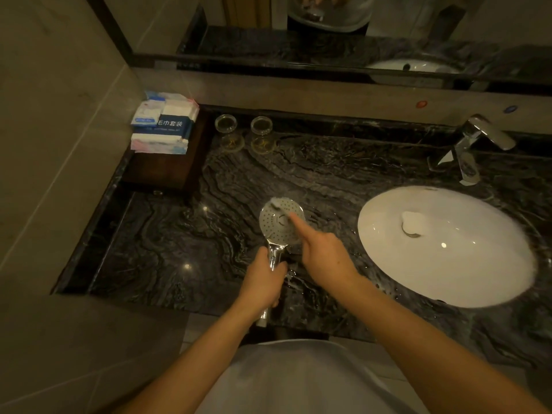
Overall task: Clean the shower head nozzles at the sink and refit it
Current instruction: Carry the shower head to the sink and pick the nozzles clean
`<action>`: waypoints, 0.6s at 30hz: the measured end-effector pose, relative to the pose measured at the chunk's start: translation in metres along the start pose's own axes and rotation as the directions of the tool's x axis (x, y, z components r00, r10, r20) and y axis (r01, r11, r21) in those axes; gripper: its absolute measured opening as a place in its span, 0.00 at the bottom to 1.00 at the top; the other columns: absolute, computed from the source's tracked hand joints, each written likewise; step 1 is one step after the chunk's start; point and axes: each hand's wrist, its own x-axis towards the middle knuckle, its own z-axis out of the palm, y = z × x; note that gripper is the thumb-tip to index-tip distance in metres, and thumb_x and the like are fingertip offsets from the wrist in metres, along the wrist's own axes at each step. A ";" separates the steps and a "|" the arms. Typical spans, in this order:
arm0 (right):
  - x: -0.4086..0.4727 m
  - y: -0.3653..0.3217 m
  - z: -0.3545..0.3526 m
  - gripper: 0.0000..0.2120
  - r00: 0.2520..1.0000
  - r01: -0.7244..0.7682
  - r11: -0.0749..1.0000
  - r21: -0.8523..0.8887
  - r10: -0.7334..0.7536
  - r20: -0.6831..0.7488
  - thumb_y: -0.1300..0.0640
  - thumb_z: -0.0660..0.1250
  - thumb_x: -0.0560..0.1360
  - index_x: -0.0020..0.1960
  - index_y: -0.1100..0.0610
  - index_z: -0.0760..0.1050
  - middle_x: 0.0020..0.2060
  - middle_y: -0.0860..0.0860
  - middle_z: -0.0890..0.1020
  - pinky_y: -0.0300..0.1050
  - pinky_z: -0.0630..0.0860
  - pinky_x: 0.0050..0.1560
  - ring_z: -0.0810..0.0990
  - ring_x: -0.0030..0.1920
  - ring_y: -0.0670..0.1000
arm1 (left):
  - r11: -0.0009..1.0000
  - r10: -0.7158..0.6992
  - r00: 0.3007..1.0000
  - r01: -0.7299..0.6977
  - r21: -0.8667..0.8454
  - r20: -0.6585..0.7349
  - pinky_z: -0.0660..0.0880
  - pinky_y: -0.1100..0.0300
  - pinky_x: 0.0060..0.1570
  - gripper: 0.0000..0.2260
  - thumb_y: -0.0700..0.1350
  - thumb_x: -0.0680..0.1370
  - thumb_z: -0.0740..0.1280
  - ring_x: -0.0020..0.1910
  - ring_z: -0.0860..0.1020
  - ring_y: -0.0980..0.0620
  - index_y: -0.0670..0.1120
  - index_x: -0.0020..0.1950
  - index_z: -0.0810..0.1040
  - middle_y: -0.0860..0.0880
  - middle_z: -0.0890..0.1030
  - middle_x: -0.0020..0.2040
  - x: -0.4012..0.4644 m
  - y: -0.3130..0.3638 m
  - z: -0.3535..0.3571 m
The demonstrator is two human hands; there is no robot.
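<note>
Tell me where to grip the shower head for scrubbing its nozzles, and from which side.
Grip the shower head by its chrome handle, from the near end, as the left hand does now. The handle is slim and points toward the person, so a fist wraps it while the round nozzle face stays upturned and uncovered for the right hand.

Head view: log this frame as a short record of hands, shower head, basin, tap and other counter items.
left hand: grips the shower head handle
right hand: forefinger extended onto the nozzle face
shower head: over the counter, nozzle face up, left of the basin
basin: white, no water visible
tap: no stream visible
other items: two glasses, packets on a box
</note>
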 end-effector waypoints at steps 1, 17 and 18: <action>0.004 0.002 -0.005 0.33 0.999 -0.043 0.999 0.007 0.043 -0.024 0.61 0.57 0.81 0.79 0.37 0.51 0.38 0.59 0.81 0.57 0.79 0.41 0.79 0.36 0.59 | 1.000 0.007 1.000 -0.007 0.018 -0.005 0.71 0.57 0.26 0.04 0.43 0.82 0.64 0.27 0.74 0.51 0.49 0.55 0.71 0.45 0.78 0.40 0.001 0.000 0.001; -0.013 0.012 -0.056 0.25 0.935 0.187 0.982 0.015 -0.182 0.304 0.58 0.58 0.83 0.73 0.33 0.64 0.32 0.29 0.80 0.34 0.69 0.28 0.73 0.24 0.45 | 0.760 0.259 0.961 -0.267 0.592 0.100 0.77 0.50 0.45 0.13 0.45 0.81 0.67 0.49 0.82 0.37 0.47 0.63 0.68 0.40 0.82 0.52 0.007 0.002 -0.054; -0.011 0.011 -0.061 0.25 0.928 0.194 0.981 -0.002 -0.183 0.325 0.58 0.57 0.83 0.73 0.34 0.64 0.28 0.27 0.76 0.34 0.68 0.28 0.72 0.24 0.44 | 0.743 0.268 0.956 -0.287 0.604 0.124 0.78 0.49 0.46 0.13 0.45 0.81 0.67 0.50 0.82 0.37 0.48 0.64 0.69 0.40 0.83 0.52 0.009 0.004 -0.058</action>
